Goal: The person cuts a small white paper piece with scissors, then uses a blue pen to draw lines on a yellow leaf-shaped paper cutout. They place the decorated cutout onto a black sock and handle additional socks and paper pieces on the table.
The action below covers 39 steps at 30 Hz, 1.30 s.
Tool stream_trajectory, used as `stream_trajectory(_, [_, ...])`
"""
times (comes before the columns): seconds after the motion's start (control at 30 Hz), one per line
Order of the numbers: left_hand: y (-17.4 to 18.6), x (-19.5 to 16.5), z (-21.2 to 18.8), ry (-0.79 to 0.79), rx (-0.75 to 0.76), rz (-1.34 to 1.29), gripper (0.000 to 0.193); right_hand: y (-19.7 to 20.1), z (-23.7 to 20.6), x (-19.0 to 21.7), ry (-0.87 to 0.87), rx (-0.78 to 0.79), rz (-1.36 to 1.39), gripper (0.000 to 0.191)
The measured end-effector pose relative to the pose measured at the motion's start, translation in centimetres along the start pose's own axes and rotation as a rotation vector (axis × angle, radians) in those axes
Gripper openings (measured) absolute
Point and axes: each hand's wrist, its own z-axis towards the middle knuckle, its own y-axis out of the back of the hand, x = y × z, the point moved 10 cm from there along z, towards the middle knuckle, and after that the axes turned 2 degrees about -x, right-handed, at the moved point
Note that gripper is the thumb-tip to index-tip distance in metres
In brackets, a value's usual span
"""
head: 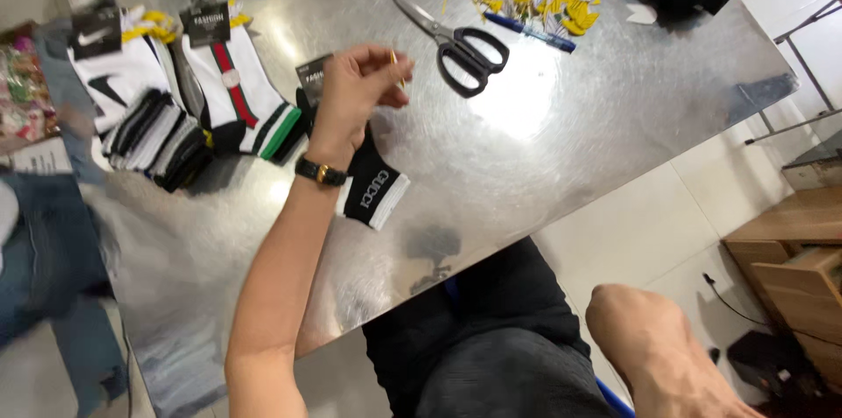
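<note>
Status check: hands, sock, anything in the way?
Left hand pinching small yellow tag above black sock. Right hand off table, empty. Scissors lie beyond, clear.

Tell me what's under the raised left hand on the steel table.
Under the left hand, which pinches a thin yellow strip, lies a black sock with a white cuff on the steel table. The wrist covers the sock's upper part.
</note>
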Motion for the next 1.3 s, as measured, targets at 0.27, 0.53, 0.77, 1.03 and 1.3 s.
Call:
stream_trajectory(0.27, [-4.5,5.1,-0.7,-0.034,-0.058,0.103,0.017,11.6,-1.7,-3.9,-0.377,-0.231,-0.855,0.050])
stream_trajectory(0.53, [-6.5,7.8,-1.3,-0.051,-0.065,0.148,0.029,27.3,-16.9,-15.5,-0.828,0.021,-1.655,0.054])
stream_trajectory(0.77, [-5.1,8.7,-1.0,-0.052,-0.073,0.106,0.030,33.2,-19.2,-7.3,-0.821,-0.440,-2.042,0.035])
stream_trajectory(1.03, [-4.3,10.8,-0.3,-0.042,-0.005,0.023,0.034,36.9,-24.8,-7.3,-1.143,-0.481,-2.050,0.020])
stream_trajectory(1.3, [-4.8,11.1,-0.7,-0.013,-0.008,0.081,0.030,30.5,-20.4,-12.1,-0.715,-0.434,-1.531,0.020])
